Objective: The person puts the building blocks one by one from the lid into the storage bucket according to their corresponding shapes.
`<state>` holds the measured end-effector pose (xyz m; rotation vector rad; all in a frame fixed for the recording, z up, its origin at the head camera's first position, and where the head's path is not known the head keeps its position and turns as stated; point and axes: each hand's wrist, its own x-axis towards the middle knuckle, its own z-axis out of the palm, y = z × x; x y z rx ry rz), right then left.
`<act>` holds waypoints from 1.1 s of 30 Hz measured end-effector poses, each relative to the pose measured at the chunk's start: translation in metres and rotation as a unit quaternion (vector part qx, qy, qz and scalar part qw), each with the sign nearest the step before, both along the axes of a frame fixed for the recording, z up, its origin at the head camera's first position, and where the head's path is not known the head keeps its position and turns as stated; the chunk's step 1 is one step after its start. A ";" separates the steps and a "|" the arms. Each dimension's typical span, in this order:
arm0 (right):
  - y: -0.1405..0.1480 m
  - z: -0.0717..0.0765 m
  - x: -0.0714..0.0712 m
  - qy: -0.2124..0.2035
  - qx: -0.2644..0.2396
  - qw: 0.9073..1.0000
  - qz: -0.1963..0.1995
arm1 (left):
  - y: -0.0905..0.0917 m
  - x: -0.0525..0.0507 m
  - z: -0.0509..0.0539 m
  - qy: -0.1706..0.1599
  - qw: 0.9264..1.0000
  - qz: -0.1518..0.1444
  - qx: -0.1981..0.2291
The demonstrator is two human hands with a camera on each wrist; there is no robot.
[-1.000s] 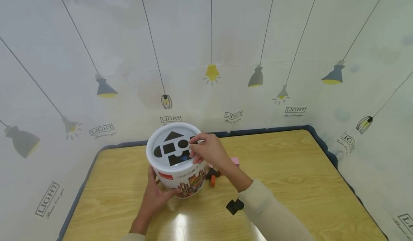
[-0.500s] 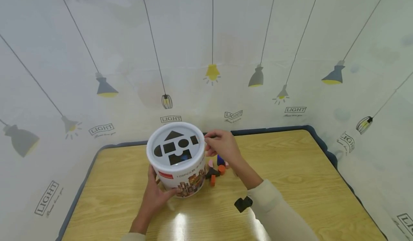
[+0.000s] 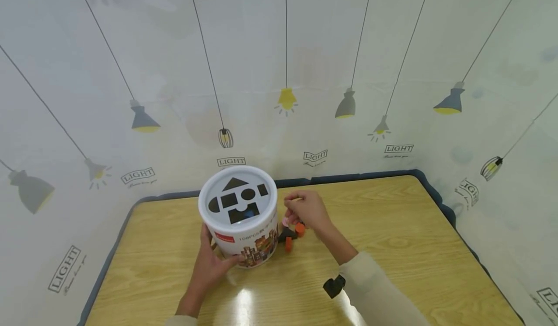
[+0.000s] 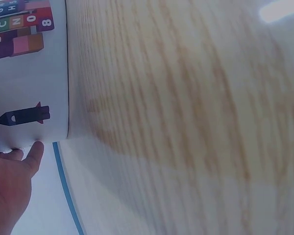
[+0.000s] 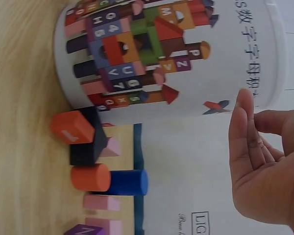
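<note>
A white toy-block bucket [image 3: 261, 241] stands on the table. Its lid [image 3: 213, 188] has dark shaped holes, with something blue visible through the lowest. My left hand [image 3: 211, 268] grips the bucket's lower left side, thumb across the front; most fingers are hidden behind it. My right hand [image 3: 308, 209] hovers right of the bucket, fingers loosely bent, with nothing visible between thumb and fingers in the right wrist view. Below it lie an orange cylinder [image 5: 90, 177], a blue cylinder [image 5: 130, 182], a black block [image 5: 90, 147] and an orange block [image 5: 71, 127].
Several pink blocks [image 5: 102, 202] and a purple block [image 5: 85, 230] marked with a letter lie in the same group. The wooden table [image 3: 383, 248] has a dark blue edge [image 3: 348, 177] against a wall [image 3: 261, 50] printed with lamps.
My right hand has left the lid, moving right past the rim and then down towards the loose blocks. The rightmost hole is now uncovered. My left hand and the bucket stay put.
</note>
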<state>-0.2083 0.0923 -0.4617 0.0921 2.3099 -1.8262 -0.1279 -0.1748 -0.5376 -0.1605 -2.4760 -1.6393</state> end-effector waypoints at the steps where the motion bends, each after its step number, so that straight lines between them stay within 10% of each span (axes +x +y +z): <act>1: 0.000 -0.003 0.001 -0.002 0.001 1.000 0.001 | 0.000 0.000 0.000 -0.001 1.000 0.001 -0.002; 11: 0.002 -0.034 0.006 -0.019 0.013 0.999 0.028 | -0.001 -0.003 -0.001 -0.003 1.000 0.001 -0.002; 22: 0.007 -0.069 0.015 -0.026 0.052 0.998 0.039 | -0.009 -0.018 -0.041 -0.007 1.000 0.003 0.003; 33: 0.012 -0.096 0.020 -0.032 0.050 0.996 0.062 | -0.011 -0.015 -0.042 -0.004 1.000 0.004 0.003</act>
